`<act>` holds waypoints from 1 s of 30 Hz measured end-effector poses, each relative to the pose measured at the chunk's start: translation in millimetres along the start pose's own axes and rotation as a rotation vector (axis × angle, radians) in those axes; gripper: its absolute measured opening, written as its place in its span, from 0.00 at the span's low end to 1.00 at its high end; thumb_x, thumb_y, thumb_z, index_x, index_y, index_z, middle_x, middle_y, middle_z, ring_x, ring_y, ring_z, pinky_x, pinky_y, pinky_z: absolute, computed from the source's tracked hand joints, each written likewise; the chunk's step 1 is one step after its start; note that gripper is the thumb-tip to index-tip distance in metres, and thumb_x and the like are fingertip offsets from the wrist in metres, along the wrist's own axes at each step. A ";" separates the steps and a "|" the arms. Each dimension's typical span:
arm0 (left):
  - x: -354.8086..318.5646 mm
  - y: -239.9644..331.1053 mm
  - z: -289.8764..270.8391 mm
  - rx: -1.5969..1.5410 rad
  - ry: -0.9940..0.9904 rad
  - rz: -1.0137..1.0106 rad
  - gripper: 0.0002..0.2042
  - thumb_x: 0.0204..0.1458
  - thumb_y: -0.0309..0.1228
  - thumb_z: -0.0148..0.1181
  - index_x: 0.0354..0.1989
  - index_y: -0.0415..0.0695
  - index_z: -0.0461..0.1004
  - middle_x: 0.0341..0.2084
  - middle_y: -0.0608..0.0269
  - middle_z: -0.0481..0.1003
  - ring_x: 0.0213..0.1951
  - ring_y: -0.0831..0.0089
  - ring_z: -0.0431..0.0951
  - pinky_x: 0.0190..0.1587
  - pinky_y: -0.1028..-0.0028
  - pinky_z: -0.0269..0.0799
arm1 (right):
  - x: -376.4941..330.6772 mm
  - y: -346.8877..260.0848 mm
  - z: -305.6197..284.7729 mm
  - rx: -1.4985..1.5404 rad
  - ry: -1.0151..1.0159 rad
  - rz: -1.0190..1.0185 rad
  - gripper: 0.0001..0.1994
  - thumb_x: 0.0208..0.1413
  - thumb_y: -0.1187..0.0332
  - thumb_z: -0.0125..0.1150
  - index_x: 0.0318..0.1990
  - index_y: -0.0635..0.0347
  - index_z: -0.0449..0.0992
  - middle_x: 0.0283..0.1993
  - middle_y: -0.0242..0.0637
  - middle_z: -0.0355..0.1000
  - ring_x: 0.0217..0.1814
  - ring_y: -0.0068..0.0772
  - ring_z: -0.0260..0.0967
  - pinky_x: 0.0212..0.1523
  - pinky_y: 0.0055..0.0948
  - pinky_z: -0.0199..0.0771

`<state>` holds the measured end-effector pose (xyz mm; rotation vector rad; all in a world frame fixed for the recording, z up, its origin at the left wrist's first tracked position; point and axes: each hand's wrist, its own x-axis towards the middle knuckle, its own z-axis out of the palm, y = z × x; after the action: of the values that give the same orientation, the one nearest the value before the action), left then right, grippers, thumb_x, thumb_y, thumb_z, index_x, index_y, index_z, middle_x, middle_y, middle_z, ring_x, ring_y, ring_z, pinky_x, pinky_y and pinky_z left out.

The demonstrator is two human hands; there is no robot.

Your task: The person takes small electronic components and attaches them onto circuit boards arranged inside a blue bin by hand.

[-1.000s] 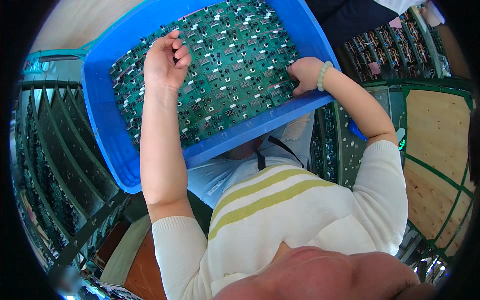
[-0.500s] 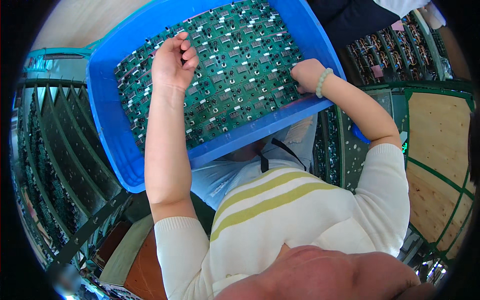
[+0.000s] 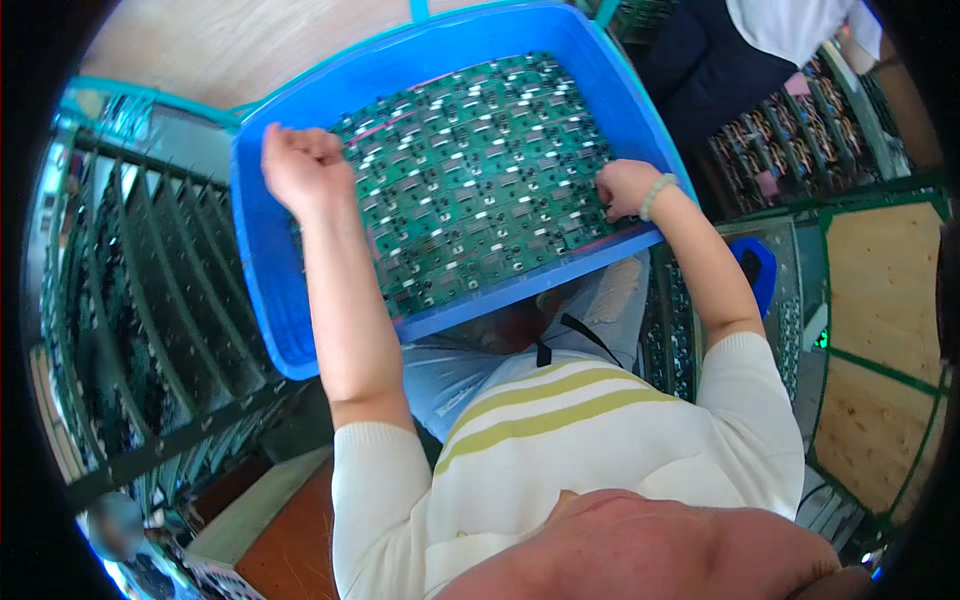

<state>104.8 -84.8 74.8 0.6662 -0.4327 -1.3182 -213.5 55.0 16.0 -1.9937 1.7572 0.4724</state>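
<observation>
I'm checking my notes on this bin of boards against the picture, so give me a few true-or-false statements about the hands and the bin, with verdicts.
1. The bin is blue. True.
2. The circuit boards in it are red. False: they are green.
3. The left hand rests at the left edge of the boards. True.
4. The right hand is outside the bin, on the wooden floor. False: it lies on the boards at the bin's right side.
5. A pale bead bracelet sits on the right wrist. True.
</observation>
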 end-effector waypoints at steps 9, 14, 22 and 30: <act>-40.5 263.1 -39.9 -0.074 0.249 0.937 0.11 0.39 0.25 0.41 0.12 0.49 0.47 0.08 0.73 0.45 0.10 0.78 0.46 0.13 0.78 0.40 | -0.3 20.0 7.4 0.196 0.207 -0.041 0.09 0.32 0.68 0.61 0.22 0.63 0.71 0.23 0.43 0.69 0.27 0.40 0.67 0.29 0.33 0.66; -82.4 341.3 -74.2 -0.081 0.436 1.198 0.12 0.41 0.26 0.42 0.11 0.48 0.48 0.07 0.74 0.46 0.10 0.79 0.47 0.12 0.79 0.39 | 0.8 15.2 6.7 0.207 0.186 0.012 0.08 0.35 0.67 0.60 0.22 0.62 0.72 0.24 0.44 0.69 0.29 0.41 0.67 0.32 0.34 0.66; -17.6 142.2 -72.6 -0.119 -0.101 -0.063 0.02 0.43 0.21 0.42 0.23 0.41 0.58 0.13 0.68 0.54 0.13 0.79 0.54 0.15 0.83 0.55 | -1.7 12.6 3.6 0.285 0.328 -0.052 0.07 0.37 0.69 0.59 0.24 0.62 0.72 0.24 0.42 0.69 0.29 0.38 0.67 0.30 0.32 0.66; -142.9 -90.9 38.3 0.177 -0.391 -0.552 0.10 0.39 0.14 0.39 0.29 0.37 0.66 0.20 0.59 0.65 0.23 0.72 0.66 0.24 0.78 0.62 | -32.5 -60.9 -12.2 2.102 0.468 -0.369 0.15 0.53 0.61 0.44 0.37 0.66 0.67 0.37 0.38 0.67 0.38 0.26 0.65 0.40 0.25 0.65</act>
<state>-17.2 36.9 53.9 0.7026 -0.7212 -1.9651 -158.0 81.7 49.4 -0.6255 0.8542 -1.4564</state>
